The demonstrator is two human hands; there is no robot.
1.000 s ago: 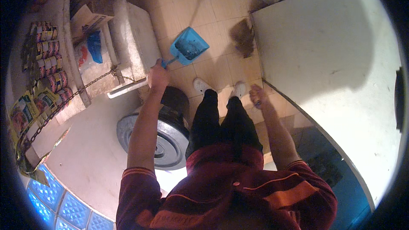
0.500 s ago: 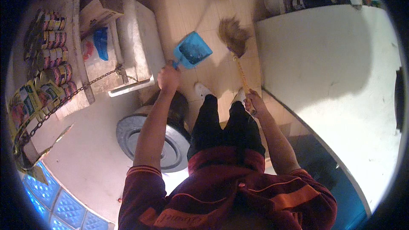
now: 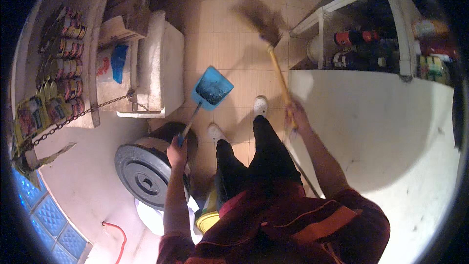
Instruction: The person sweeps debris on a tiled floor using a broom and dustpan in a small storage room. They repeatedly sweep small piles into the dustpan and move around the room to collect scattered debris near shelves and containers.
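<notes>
My left hand (image 3: 177,151) is closed round the handle end of a blue dustpan (image 3: 213,88). Dark dirt and small bits lie in its pan, which is over the tiled floor ahead of my feet. In my right hand (image 3: 299,115) is the yellow handle of a broom (image 3: 278,71). Its brown bristle head (image 3: 259,19), smeared by motion, is farther ahead than the dustpan and to its right. The two tools are apart. Whether the bristles touch the floor I cannot tell.
A dark lidded bin (image 3: 146,178) stands by my left arm, beside a yellow-lidded bucket (image 3: 207,222). Shelves with several cans (image 3: 73,49) and a hanging chain (image 3: 93,110) line the left. A white counter (image 3: 361,122) and bottle shelves (image 3: 356,38) flank the right.
My view has shifted forward along the floor, and my feet have stepped. My left hand now grips farther back on the dustpan's handle. The broom head has swung forward and left.
</notes>
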